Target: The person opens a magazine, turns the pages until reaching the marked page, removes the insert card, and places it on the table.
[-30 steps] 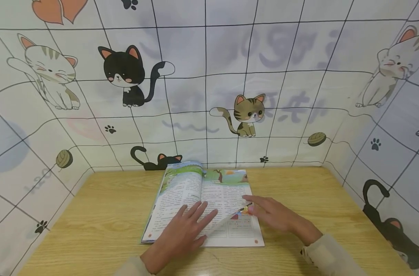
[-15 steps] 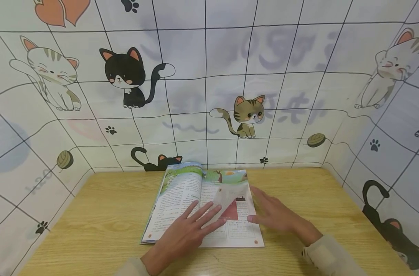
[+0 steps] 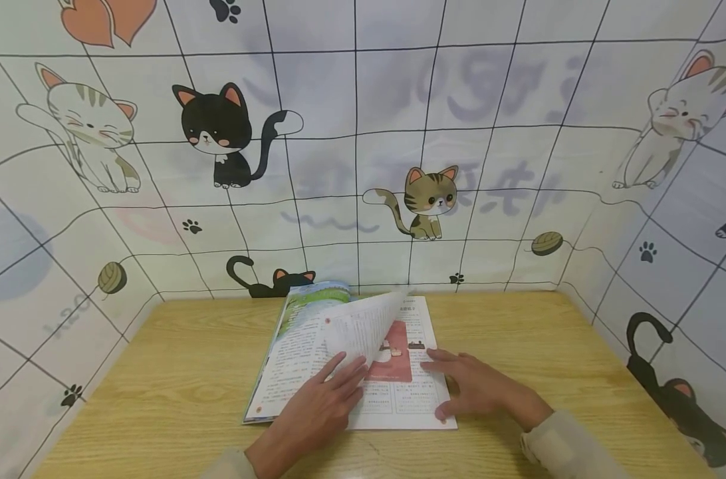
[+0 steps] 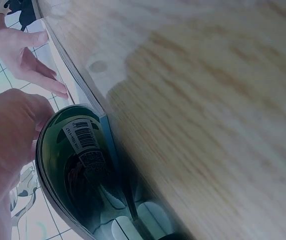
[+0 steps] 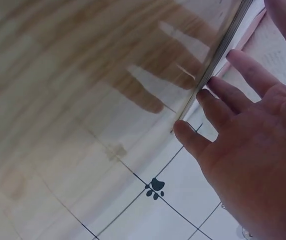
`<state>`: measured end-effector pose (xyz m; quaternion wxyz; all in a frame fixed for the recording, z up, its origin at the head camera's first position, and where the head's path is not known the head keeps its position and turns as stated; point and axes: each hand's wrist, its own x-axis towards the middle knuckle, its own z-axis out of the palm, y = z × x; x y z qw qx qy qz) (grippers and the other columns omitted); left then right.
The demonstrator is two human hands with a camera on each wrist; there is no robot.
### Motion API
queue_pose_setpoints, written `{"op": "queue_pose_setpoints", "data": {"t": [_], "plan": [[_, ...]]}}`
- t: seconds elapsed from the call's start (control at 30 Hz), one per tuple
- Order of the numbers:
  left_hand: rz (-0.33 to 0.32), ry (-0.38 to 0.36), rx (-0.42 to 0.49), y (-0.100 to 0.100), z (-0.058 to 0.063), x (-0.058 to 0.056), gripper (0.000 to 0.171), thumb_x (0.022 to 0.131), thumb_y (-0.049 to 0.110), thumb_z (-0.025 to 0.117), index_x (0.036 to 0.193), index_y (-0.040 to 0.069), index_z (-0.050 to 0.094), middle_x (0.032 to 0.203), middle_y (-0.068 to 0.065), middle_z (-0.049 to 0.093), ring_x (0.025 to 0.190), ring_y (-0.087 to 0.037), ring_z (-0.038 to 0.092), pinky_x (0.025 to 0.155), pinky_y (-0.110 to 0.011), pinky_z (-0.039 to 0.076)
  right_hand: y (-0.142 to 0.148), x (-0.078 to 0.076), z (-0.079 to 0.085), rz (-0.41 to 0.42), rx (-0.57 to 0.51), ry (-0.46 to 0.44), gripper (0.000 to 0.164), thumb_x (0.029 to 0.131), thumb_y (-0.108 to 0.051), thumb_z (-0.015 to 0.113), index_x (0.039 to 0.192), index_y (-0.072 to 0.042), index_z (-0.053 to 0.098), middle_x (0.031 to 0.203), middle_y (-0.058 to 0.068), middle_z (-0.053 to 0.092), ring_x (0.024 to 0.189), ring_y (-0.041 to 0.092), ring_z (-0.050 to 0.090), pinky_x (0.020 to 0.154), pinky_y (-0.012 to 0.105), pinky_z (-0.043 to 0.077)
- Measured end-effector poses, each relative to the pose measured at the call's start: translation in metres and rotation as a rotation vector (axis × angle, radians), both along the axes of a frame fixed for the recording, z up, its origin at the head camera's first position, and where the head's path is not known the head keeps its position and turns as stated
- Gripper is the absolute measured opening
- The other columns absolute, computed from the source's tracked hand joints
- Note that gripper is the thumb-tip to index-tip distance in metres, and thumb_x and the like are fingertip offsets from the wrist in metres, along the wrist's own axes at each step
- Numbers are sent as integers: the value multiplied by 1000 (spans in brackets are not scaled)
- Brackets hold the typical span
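An open magazine-like book with printed text and coloured pictures lies on the table. One page stands lifted and curled over toward the left, baring a pink picture on the page beneath. My left hand lies across the lower middle of the book, fingers extended at the foot of the curled page. At the right edge my right hand rests with spread fingers, its fingertips on the page margin. In the left wrist view the dark green cover with a barcode bows near my left hand.
The wood-grain table runs around the book on both sides. White cloth walls with black grid lines and cartoon cats enclose its back and sides. In the right wrist view the tabletop mirrors the fingers of my right hand.
The page has swung up and over from right to left, uncovering the pink picture and text. My right hand has shifted down along the right edge; my left hand's fingers have drawn closer together.
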<state>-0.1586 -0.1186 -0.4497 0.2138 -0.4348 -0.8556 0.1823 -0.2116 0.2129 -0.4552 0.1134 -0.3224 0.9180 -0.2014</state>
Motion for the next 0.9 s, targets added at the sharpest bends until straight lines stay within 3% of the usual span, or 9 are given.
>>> {"op": "queue_pose_setpoints", "data": {"t": [0.17, 0.5, 0.9], "plan": [[37, -33, 5, 1, 1, 1, 25, 86, 33, 70, 104, 16, 73, 141, -5, 58, 143, -23, 38, 120, -47, 16, -1, 0, 3, -3, 2, -11, 89, 75, -59, 77, 144, -8, 52, 155, 17, 39, 141, 39, 36, 110, 63, 29], [183, -104, 30, 0, 4, 5, 33, 87, 42, 65, 105, 16, 71, 137, -6, 60, 138, -25, 44, 106, -69, 30, -3, 1, 4, -20, 11, -22, 89, 75, -60, 77, 144, -9, 53, 154, 18, 40, 137, 44, 40, 106, 64, 34], [266, -201, 176, -3, 0, 7, 35, 88, 39, 63, 112, 14, 69, 140, -9, 57, 134, -29, 48, 88, -68, 45, -4, 2, 5, -16, -8, -40, 89, 75, -58, 78, 144, -9, 53, 154, 18, 40, 138, 45, 39, 105, 65, 34]]}}
